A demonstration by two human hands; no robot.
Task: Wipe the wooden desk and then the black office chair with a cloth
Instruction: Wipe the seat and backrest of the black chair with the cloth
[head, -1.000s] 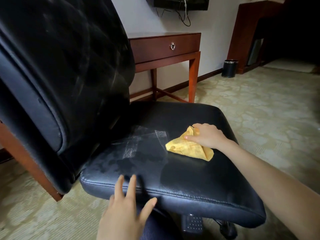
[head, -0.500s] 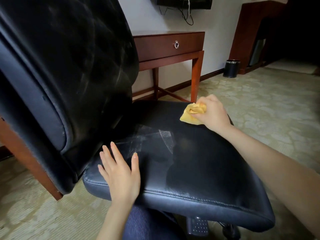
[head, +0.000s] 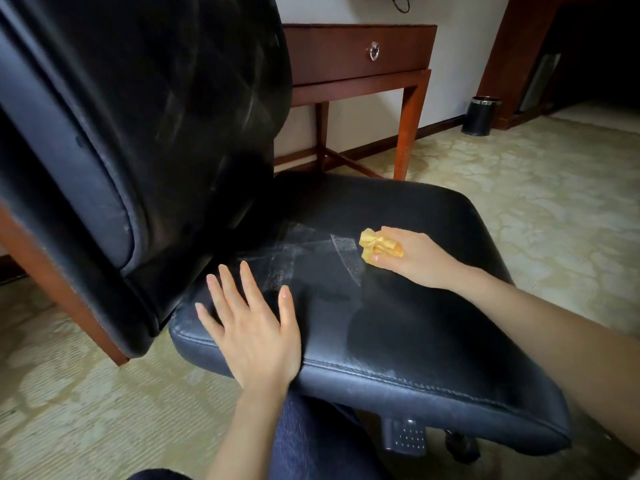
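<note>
Head view. Chair stage of the job, by my reading: the dark wooden desk with one drawer stands far behind, no hand near it.

Black leather office chair seat shows pale dusty streaks toward the tall black backrest. The near-right part looks darker, probably wiped.

Next move, as I judge it: sweep the cloth left across those streaks with firm downward pressure. The smeared backrest comes after.

Left hand lies flat on the near-left seat edge, fingers straight and spread, holding nothing. Likely steadying the chair.

Right hand is at mid-seat, curled round the crumpled yellow cloth, thumb pinching from the near side. The cloth is bunched small, just right of the streaks. Whether it presses on the leather, cannot tell.
</note>
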